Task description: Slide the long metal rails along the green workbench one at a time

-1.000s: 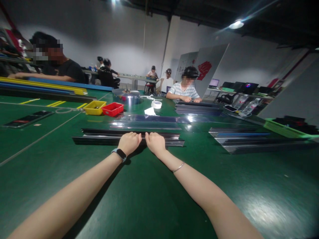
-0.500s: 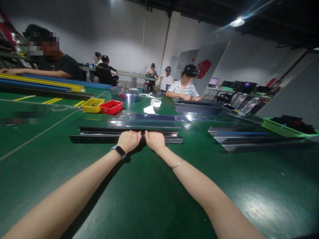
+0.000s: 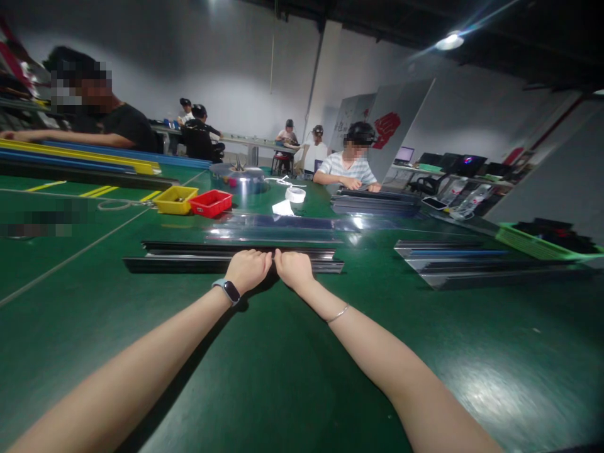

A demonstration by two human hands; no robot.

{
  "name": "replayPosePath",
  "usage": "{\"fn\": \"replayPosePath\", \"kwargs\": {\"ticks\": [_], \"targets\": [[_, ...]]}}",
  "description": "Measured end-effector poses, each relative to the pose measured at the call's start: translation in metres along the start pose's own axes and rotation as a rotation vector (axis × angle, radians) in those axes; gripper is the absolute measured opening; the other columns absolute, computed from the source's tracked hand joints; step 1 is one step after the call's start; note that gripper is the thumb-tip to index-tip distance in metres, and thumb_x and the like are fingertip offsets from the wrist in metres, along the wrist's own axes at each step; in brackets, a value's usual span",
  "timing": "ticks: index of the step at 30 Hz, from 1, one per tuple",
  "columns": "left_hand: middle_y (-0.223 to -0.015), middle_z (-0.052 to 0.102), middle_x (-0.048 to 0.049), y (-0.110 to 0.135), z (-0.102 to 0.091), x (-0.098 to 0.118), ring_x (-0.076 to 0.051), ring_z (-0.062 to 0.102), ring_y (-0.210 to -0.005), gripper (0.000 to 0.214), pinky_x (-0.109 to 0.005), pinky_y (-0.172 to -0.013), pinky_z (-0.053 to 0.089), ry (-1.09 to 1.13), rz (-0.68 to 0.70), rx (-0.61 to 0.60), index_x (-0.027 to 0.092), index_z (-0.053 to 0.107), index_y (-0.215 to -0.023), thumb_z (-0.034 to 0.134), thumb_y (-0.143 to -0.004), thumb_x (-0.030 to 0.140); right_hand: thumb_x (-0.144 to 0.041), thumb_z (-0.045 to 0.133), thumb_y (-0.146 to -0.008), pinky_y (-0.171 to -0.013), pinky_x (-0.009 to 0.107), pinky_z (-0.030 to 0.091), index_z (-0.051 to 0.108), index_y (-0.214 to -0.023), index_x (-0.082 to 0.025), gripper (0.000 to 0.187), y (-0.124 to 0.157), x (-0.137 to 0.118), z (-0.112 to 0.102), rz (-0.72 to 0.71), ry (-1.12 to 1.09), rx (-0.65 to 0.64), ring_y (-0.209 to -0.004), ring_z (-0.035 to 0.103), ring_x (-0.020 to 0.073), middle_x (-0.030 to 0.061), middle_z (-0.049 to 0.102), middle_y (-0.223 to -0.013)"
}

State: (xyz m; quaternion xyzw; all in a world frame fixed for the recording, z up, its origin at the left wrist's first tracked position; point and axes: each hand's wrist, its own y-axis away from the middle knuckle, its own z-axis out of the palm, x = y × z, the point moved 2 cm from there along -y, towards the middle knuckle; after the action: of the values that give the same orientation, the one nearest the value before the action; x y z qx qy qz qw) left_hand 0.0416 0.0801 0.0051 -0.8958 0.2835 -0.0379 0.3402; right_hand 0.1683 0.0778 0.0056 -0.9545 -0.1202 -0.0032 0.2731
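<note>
A long black channel-shaped profile strip (image 3: 174,264) lies crosswise on the green table (image 3: 292,352). My left hand (image 3: 248,269), with a watch on its wrist, has its fingers curled over the middle of the strip. Close beside it my right hand (image 3: 293,269), with a bracelet on the wrist, is closed on the same strip, the two thumbs nearly touching. Both sets of fingertips are hidden on the far side. Just behind the strip, clear shiny plastic sheets (image 3: 274,234) lie flat.
A yellow bin (image 3: 176,201) holding small parts and a red bin (image 3: 211,204) stand at the back left. More profile strips (image 3: 453,264) lie at the right, near a green basket (image 3: 542,245). Opposite me, a person (image 3: 349,160) handles further strips. A tape roll (image 3: 295,195) sits behind the sheets.
The black strip has shifted slightly to the left. My hands stay closed on it, the left one a little further right. The person opposite has moved their hands slightly.
</note>
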Motion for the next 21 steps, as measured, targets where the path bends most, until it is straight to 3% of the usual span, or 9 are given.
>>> {"fn": "replayPosePath", "kwargs": {"ticks": [21], "targets": [[-0.055, 0.058, -0.0070, -0.0006, -0.0005, 0.0010, -0.016, 0.054, -0.055, 0.043, -0.028, -0.051, 0.032, -0.040, -0.008, -0.019, 0.012, 0.058, -0.061, 0.026, -0.087, 0.026, -0.031, 0.023, -0.089, -0.055, 0.022, 0.037, 0.062, -0.066, -0.014, 0.048, -0.0002, -0.0009, -0.0020, -0.033, 0.003, 0.036, -0.061, 0.059, 0.0149, 0.0075, 0.064, -0.065]]}}
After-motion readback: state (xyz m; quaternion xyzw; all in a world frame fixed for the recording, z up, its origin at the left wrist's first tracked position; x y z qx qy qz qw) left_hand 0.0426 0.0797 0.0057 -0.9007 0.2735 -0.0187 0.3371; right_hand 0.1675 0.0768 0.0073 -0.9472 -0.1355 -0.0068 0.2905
